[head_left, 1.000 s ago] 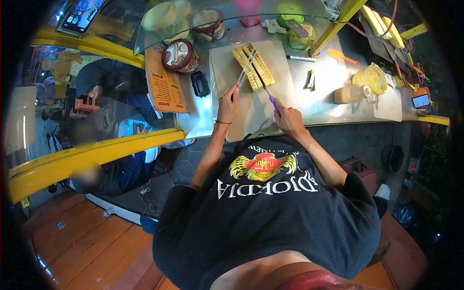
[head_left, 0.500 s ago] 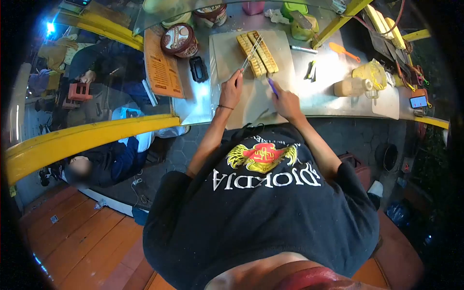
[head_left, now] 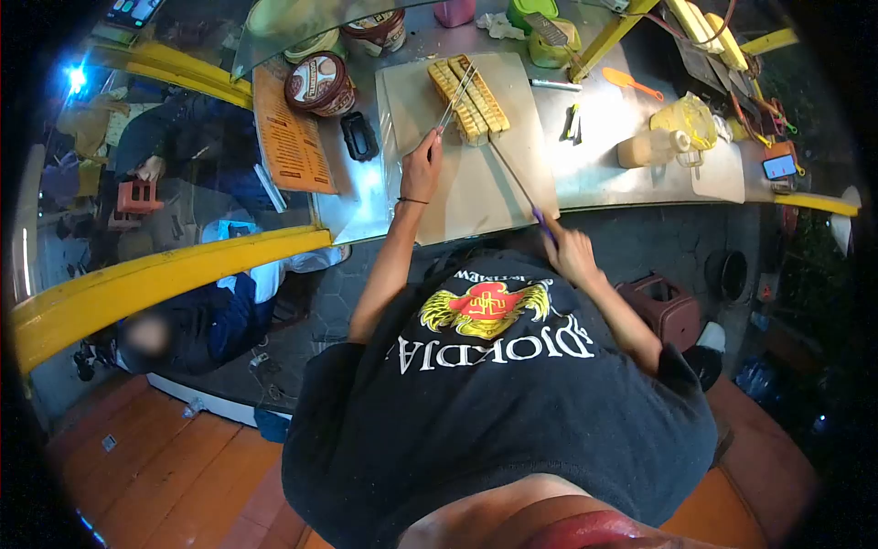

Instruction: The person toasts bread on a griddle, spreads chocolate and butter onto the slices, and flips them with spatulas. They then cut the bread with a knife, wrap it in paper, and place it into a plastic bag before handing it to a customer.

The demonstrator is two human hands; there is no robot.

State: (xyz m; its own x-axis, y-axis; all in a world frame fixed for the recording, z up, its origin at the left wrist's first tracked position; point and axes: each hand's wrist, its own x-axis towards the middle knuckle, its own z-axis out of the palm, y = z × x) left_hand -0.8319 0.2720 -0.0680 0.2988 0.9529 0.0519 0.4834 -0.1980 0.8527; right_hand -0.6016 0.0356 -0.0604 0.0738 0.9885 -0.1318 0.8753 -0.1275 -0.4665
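Observation:
My left hand (head_left: 422, 166) is closed round a pair of metal tongs (head_left: 455, 98), whose arms reach over the toasted bread (head_left: 462, 108). The bread lies as two long browned strips side by side, scored across into pieces, on a pale sheet-like board (head_left: 512, 91). In my right hand (head_left: 573, 253) is the purple handle of a knife (head_left: 518, 180). Its long thin blade slants up and left, tip right at the near end of the right strip. That hand is at the counter's front edge, close to my shirt.
Left of the board are a black tray (head_left: 359, 136), a brown-lidded tub (head_left: 319, 83) and a printed menu (head_left: 291, 133). To the right lie an orange spatula (head_left: 631, 82), a bottle (head_left: 647, 150) and a yellow jug (head_left: 684, 123). Another person (head_left: 197, 320) is beyond the yellow frame (head_left: 174, 265).
My right hand has drawn back toward my body and slightly right, so more of the knife blade shows. My left hand still grips the tongs over the bread. The whole view has shifted a little.

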